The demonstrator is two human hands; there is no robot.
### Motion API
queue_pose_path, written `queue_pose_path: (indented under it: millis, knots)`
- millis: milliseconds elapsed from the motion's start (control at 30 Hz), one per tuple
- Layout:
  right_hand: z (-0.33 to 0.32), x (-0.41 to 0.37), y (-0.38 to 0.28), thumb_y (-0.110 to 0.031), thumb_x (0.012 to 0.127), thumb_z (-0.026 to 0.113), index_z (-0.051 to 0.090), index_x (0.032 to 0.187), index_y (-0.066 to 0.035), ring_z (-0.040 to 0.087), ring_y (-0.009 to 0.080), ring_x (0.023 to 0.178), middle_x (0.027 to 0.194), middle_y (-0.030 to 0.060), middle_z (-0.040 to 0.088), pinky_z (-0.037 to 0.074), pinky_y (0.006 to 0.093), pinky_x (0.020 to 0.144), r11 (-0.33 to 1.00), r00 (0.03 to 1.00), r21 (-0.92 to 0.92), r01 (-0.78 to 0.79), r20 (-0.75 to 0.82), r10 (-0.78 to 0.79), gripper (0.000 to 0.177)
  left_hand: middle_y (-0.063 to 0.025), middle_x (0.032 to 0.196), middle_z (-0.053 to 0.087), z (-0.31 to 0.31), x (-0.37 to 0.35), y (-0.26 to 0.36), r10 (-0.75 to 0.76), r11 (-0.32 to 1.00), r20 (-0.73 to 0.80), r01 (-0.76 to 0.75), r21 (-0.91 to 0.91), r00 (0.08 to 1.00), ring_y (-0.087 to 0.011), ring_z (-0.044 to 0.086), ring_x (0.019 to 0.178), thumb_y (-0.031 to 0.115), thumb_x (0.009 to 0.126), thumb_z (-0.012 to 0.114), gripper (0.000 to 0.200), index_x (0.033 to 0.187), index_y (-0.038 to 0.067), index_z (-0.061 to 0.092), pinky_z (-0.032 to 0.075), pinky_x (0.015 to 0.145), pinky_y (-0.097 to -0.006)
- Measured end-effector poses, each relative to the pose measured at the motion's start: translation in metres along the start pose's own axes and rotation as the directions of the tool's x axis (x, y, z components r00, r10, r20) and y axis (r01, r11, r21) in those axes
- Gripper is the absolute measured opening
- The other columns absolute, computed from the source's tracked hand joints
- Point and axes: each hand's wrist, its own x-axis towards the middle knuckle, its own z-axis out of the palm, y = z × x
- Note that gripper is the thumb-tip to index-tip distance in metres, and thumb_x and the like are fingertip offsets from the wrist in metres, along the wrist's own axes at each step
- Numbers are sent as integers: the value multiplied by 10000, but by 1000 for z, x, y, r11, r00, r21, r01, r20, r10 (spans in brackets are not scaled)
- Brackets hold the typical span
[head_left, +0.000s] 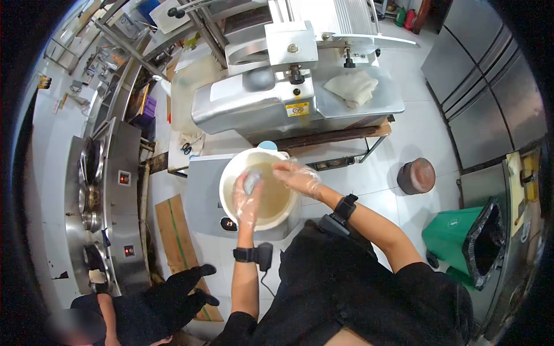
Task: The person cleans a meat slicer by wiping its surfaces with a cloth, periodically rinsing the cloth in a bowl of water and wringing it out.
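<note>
My left hand [247,202], in a clear plastic glove, is over the near left part of a white tub [226,180]. Its fingers are curled round a greyish, shiny rounded lump [252,182] whose kind I cannot make out. Cloudy, pale brown liquid [273,199] fills the tub. My right hand [297,177], also gloved in clear plastic, reaches over the tub's right side with loosely bent fingers and nothing visible in them. The tub stands on a grey surface [202,179] with a small lit display [229,224] beside it.
A metal slicing machine [248,101] stands ahead on a table, a crumpled pale cloth [353,88] on its tray. Stoves [124,190] line the left, where another person [156,303] is at lower left. To the right are a green bin [453,237], a brown drum [416,176] and steel cabinets [479,69].
</note>
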Motion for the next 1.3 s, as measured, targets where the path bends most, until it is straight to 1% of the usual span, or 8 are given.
queue_pose_path:
  millis: [67,333,433,533,667,867,1167,1300]
  knots:
    - [-22,0,-7,-363,910,627,603,1245,-49,644,291,981,1189,127,655,499,383,897,969,985,-241,56,-146,-94,460,-115,1107,645,1,7,-27,-287,949,243,242,201,926,-209,603,1030,152,834,697,414,1215,41,578,473,908,-340]
    - [-211,46,27,-277,806,688,520,1334,-148,529,387,1183,1374,198,495,453,481,971,553,580,-821,-143,-522,-625,569,-172,1144,644,6,-10,-63,-73,937,290,-34,346,954,-349,607,1082,175,825,676,442,1247,94,570,481,924,-405]
    - [-255,46,-1,-456,765,714,404,1462,-293,327,376,1394,1555,123,306,385,478,1085,417,770,-841,-344,-507,-388,781,-201,1171,635,6,-11,-34,-254,790,312,10,613,915,-386,565,1158,217,851,650,477,1300,99,540,453,982,-432]
    - [-267,59,-8,-513,751,715,317,1504,-318,280,378,1424,1574,104,277,362,495,1100,385,825,-808,-446,-538,-173,873,-202,1187,637,10,-9,-11,47,636,283,-247,731,958,-381,544,1199,255,865,628,475,1312,115,549,414,1037,-434]
    - [-273,84,-5,-328,785,672,404,1440,-285,479,414,1282,1426,167,487,414,483,1057,284,855,-855,-434,-490,-171,710,-190,1291,585,31,-3,23,91,727,201,-203,656,975,-369,536,1222,230,856,642,457,1300,150,571,422,1028,-431]
    - [-302,77,1,-282,866,575,569,1294,-194,664,384,884,946,199,690,512,485,789,569,856,-793,-217,-435,-280,437,-129,1385,541,93,10,70,23,913,247,-121,389,969,-329,534,1238,209,869,653,420,1276,154,568,429,1014,-426]
    - [-234,13,37,-416,932,528,542,1313,-9,583,380,1137,1253,227,610,427,396,1006,941,952,-279,190,-183,-246,558,-148,1574,245,200,44,83,20,893,309,122,-433,951,-260,258,1434,354,868,728,904,1541,65,198,260,1152,-364]
    - [-188,-27,-63,-535,959,426,547,1282,7,598,408,1069,1142,257,641,433,425,937,987,982,-158,-29,-190,-2,642,-155,1548,265,208,32,73,-3,864,347,178,-471,938,-252,307,1398,314,869,734,918,1544,44,173,291,1134,-350]
